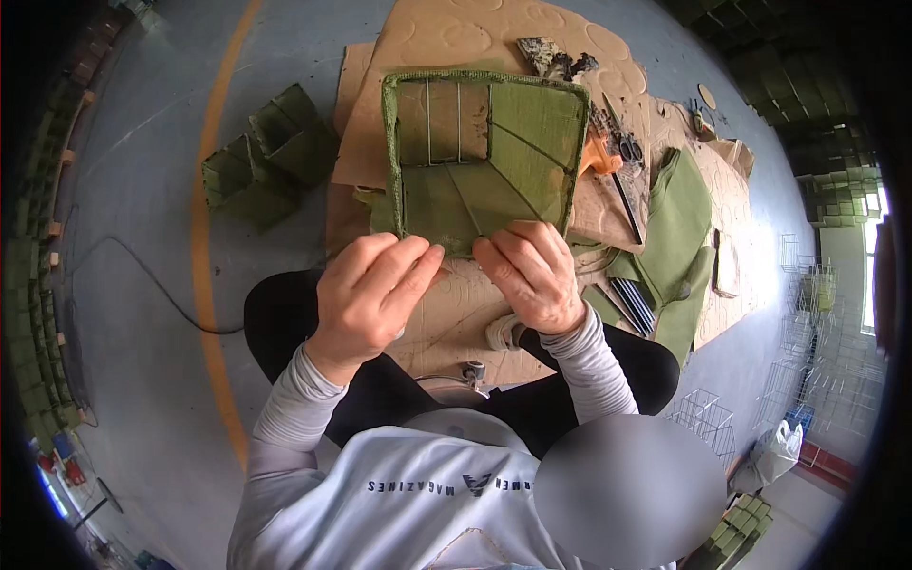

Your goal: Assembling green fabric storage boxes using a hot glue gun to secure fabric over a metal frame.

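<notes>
In front of me a green fabric-covered wire basket [532,133] is tilted so its open mouth faces me. Thick green edging runs around its rim, and bare wires show across a gap in its far left part. My left hand [366,294] is closed on the near rim by the left corner, thumb and fingers pinched together. Further right along that rim, my right hand [537,275] pinches the edge too. What lies between the fingertips is mostly hidden.
Cardboard sheets [456,304] cover the floor beneath. Green fabric [679,218], black-handled scissors [629,147], an orange object [598,152] and dark strips [635,304] lie to the right. Two green baskets [294,133] stand left. Wire frames [703,418] and stacked green baskets [798,85] are at the right.
</notes>
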The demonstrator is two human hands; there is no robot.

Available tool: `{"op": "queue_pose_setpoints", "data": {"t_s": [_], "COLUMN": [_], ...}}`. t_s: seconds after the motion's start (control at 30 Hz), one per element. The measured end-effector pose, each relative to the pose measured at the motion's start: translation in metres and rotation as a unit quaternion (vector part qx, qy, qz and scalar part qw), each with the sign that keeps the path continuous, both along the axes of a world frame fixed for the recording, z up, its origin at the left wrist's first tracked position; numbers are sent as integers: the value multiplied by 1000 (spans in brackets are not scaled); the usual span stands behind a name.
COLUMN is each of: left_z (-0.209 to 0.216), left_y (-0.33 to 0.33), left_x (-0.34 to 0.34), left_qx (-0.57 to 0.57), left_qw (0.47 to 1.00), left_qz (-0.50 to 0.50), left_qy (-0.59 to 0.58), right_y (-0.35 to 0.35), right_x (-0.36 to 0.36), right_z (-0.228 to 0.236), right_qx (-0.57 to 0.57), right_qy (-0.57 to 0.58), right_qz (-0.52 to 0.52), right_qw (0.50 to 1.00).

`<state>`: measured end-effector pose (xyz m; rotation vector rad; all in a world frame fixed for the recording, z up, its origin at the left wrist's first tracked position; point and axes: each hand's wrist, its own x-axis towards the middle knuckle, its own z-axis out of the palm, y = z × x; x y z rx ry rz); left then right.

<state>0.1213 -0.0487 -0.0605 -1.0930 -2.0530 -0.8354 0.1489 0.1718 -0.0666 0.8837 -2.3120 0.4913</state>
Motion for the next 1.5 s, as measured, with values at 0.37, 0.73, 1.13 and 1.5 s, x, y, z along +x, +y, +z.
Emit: {"op": "queue_pose_setpoints", "data": {"t_s": [0.37, 0.73, 1.13, 1.5], "left_z": [-8, -6, -4, -16], "left_y": [-4, -2, -5, -15], "left_x": [5, 9, 11, 23], "left_qx": [-87, -134, -167, -93], "left_qw": [995, 989, 984, 992], "left_qz": [-19, -6, -4, -51], "left_qy": [-48, -60, -70, -70], "right_y": [-6, -20, -13, -12], "right_x": [13, 13, 20, 31], "right_z": [-2, -4, -9, -7], "right_qx": [-6, 19, -18, -23], "right_qy": [15, -78, -85, -120], "right_qz": [5, -12, 10, -8], "right_qw": [1000, 997, 996, 992]}}
